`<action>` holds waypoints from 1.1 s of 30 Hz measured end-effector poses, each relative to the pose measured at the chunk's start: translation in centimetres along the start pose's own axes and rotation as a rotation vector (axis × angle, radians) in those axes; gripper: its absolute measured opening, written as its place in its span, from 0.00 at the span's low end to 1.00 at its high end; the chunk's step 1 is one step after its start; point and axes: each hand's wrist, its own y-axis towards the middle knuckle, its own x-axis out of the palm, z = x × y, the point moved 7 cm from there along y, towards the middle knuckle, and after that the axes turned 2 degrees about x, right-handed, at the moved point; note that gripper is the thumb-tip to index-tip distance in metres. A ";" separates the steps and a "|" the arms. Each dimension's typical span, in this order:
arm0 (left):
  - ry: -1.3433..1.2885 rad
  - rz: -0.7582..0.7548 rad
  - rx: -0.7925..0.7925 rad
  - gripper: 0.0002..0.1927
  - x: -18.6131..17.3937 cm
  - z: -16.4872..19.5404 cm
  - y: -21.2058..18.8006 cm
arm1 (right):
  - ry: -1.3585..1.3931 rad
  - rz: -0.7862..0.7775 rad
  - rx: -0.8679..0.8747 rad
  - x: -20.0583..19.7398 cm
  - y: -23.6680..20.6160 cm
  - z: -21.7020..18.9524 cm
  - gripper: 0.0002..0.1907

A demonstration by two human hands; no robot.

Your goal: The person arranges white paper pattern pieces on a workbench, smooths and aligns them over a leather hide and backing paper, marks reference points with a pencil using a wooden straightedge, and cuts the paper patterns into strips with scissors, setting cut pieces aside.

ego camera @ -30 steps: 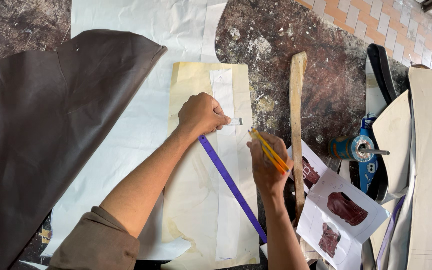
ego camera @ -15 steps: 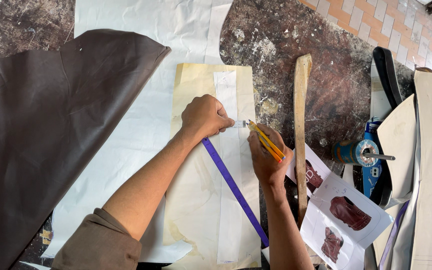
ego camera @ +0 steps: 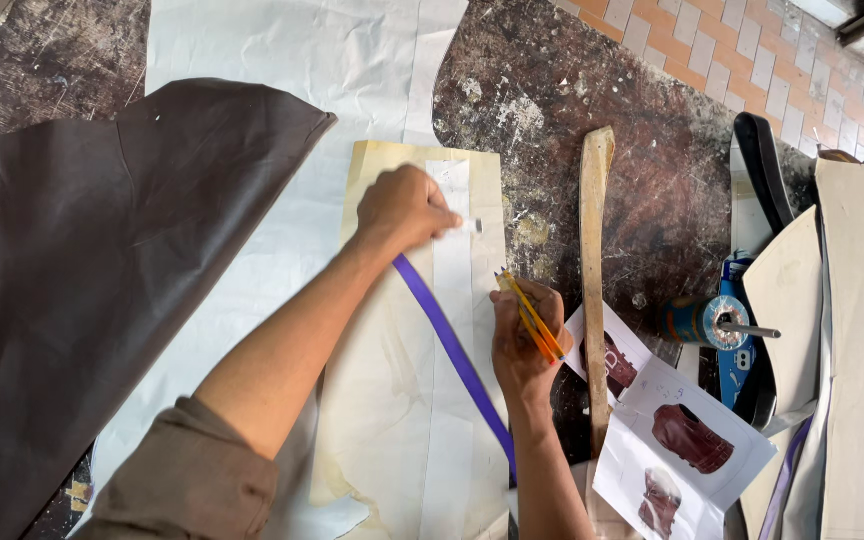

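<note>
Near the lower centre of the frame, the right hand [ego camera: 524,340] is seen closed around a yellow-and-orange pencil [ego camera: 532,316], its tip set at the right edge of a cream paper pattern [ego camera: 382,420]. Over the pattern a white paper strip [ego camera: 449,400] is laid lengthwise, with a purple ruler [ego camera: 452,350] running diagonally beside it. No pencil line can be made out, so the marking is judged barely begun. At mid-frame, the left hand [ego camera: 404,208] is clenched, pressing down the ruler's upper end and the strip. The pattern appears creased, yellowed and flat. To the left, dark brown leather [ego camera: 82,280] is spread; to the right, a wooden stick [ego camera: 594,260] lies on the stained worktable [ego camera: 592,90].
</note>
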 end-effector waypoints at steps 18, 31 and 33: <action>0.044 0.024 0.048 0.12 -2.4 0.3 6.1 | 0.289 -0.063 0.266 0.9 1.5 2.4 0.15; 0.045 -0.003 0.044 0.11 -2.5 -0.3 6.7 | 0.217 -0.031 0.219 1.4 6.1 2.8 0.14; 0.055 -0.005 0.030 0.12 -2.6 -0.2 6.6 | 0.131 -0.068 0.203 2.5 8.3 2.3 0.14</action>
